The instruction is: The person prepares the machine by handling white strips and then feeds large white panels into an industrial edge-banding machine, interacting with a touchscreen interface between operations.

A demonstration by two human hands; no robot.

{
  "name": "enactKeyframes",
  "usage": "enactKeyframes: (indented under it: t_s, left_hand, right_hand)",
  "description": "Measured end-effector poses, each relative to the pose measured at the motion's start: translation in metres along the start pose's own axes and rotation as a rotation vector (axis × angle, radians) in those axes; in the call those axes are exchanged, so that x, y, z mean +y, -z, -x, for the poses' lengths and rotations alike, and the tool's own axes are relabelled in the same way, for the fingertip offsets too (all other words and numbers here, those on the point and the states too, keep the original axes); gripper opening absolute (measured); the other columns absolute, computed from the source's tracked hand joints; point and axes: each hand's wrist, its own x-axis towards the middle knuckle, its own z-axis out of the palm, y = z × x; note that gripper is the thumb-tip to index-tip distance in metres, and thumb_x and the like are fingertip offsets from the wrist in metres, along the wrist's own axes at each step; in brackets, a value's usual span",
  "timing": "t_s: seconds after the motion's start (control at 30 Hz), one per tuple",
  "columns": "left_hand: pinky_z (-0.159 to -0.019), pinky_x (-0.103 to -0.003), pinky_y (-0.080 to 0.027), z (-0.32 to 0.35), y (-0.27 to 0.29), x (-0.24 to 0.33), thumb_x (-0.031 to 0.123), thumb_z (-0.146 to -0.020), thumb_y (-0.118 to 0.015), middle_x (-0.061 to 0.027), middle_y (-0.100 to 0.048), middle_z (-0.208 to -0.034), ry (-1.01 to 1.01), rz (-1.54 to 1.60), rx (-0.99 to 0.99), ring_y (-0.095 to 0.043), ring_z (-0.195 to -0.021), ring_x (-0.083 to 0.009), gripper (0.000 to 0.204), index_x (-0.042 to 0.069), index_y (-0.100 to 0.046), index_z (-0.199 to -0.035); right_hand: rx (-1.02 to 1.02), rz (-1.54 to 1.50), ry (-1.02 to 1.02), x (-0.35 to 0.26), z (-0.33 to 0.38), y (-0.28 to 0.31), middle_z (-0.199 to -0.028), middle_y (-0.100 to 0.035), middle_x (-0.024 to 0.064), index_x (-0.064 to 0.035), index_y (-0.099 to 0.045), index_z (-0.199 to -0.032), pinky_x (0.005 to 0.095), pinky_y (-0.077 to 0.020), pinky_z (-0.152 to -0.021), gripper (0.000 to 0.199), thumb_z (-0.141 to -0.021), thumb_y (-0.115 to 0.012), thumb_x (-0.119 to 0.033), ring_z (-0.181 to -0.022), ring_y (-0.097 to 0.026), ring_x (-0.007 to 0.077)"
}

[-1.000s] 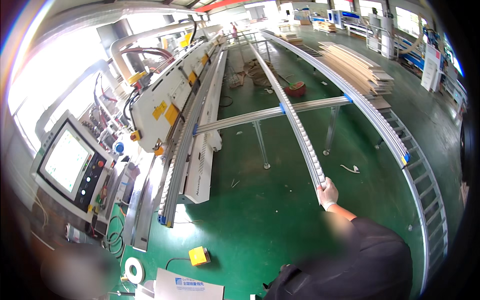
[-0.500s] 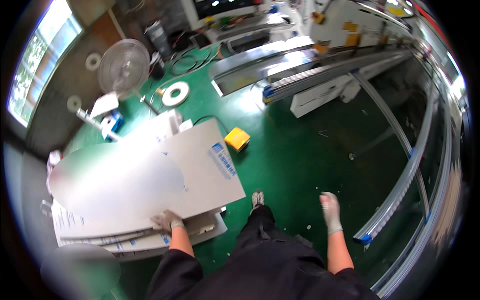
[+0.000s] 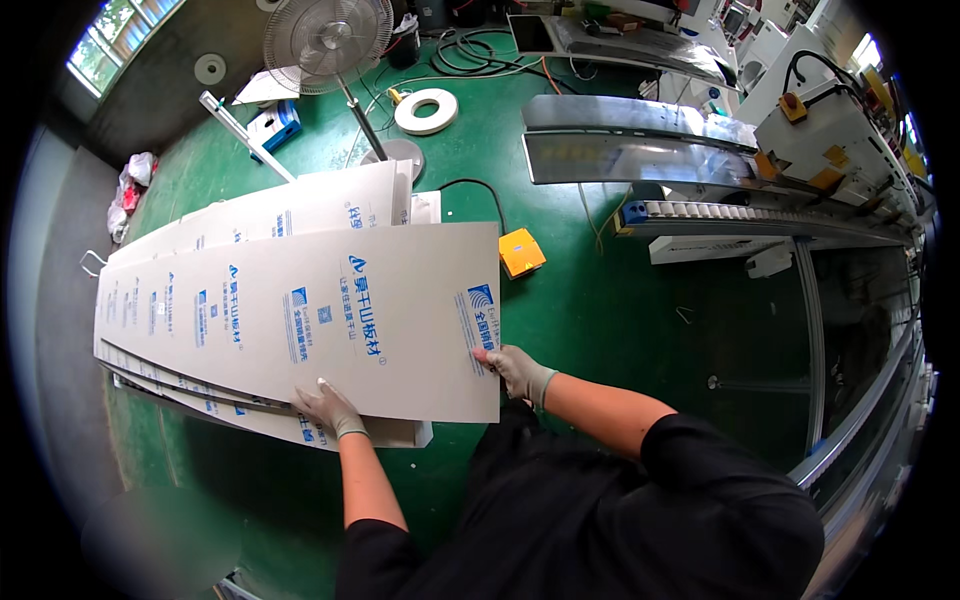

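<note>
A large white board [image 3: 420, 390] with blue print lies on top of a stack of similar boards [image 3: 290, 428] to my left. My right hand [image 3: 520, 374], in a pale glove, grips its right edge, with fingertips on the printed top face and the rest of the grip hidden. At the near long edge is my left hand [image 3: 330, 408], also gloved. It is closed round that edge, one finger showing on top and the others partly hidden between the layers. The top board sits slightly askew over those beneath it.
A yellow box [image 3: 522, 253] with a cable stands on the green floor just past the board's right end. Beyond the stack are a standing fan [image 3: 330, 40] and a white ring-shaped roll [image 3: 426, 112]. On the right runs a long metal-framed machine with a roller rail [image 3: 740, 212].
My right hand has come in from the right and taken hold of the board's right edge. My left hand stays at the near edge. The view has turned and shifted.
</note>
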Motion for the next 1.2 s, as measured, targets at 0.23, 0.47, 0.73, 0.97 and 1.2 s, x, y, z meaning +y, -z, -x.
enactKeyframes:
  t_s: [0.23,0.47,0.73,0.97,1.2]
  left_hand:
    - [-0.096,-0.045,-0.055,0.025,0.042,0.061,0.024,-0.104,-0.047,-0.0233,-0.05,-0.133,0.489,0.718,-0.157,-0.058,-0.118,-0.0346,0.052,-0.008,-0.033,-0.142]
    - [-0.109,-0.05,-0.043,0.075,0.043,0.092,0.028,-0.107,-0.033,-0.0175,-0.052,-0.14,0.777,1.163,-0.483,-0.053,-0.128,-0.0326,0.047,-0.004,-0.043,-0.14]
    - [-0.105,-0.049,-0.046,0.2,-0.033,0.176,0.037,-0.104,-0.046,-0.0133,-0.054,-0.14,0.952,1.266,-0.79,-0.055,-0.125,-0.0321,0.047,0.007,-0.048,-0.14]
    - [-0.113,-0.054,-0.038,0.188,-0.071,0.194,0.041,-0.106,-0.031,-0.0149,-0.047,-0.147,0.914,1.339,-0.544,-0.045,-0.135,-0.0378,0.054,0.006,-0.043,-0.146]
    - [-0.114,-0.055,-0.037,0.212,-0.081,0.225,0.044,-0.107,-0.025,-0.0164,-0.042,-0.151,0.905,1.248,-0.574,-0.041,-0.138,-0.038,0.059,0.005,-0.038,-0.149]
  right_hand:
    - [-0.063,0.221,0.054,-0.053,0.063,-0.017,-0.101,-0.068,0.0082,0.0027,-0.062,-0.115,0.0338,-0.0565,-0.073,0.045,-0.094,-0.071,-0.036,-0.084,-0.067,0.0178]
    - [0.014,0.196,0.15,-0.138,0.119,0.014,-0.107,-0.068,0.0092,0.0077,-0.061,-0.118,0.0317,-0.0529,-0.085,0.045,-0.094,-0.07,-0.029,-0.091,-0.065,0.0176]
    - [0.16,0.059,0.354,-0.239,0.17,0.181,-0.094,-0.07,0.01,0.0061,-0.064,-0.106,0.0317,-0.0571,-0.076,0.034,-0.096,-0.065,-0.026,-0.081,-0.068,0.0171]
    - [0.419,0.122,0.522,-0.275,0.248,0.337,-0.095,-0.068,0.0074,0.0024,-0.066,-0.103,0.0296,-0.0524,-0.077,0.036,-0.096,-0.06,-0.032,-0.082,-0.065,0.0154]
    - [0.35,-0.089,0.366,-0.3,0.271,0.366,-0.101,-0.069,0.0087,0.0012,-0.065,-0.11,0.0298,-0.0517,-0.081,0.038,-0.098,-0.058,-0.034,-0.087,-0.065,0.0162]
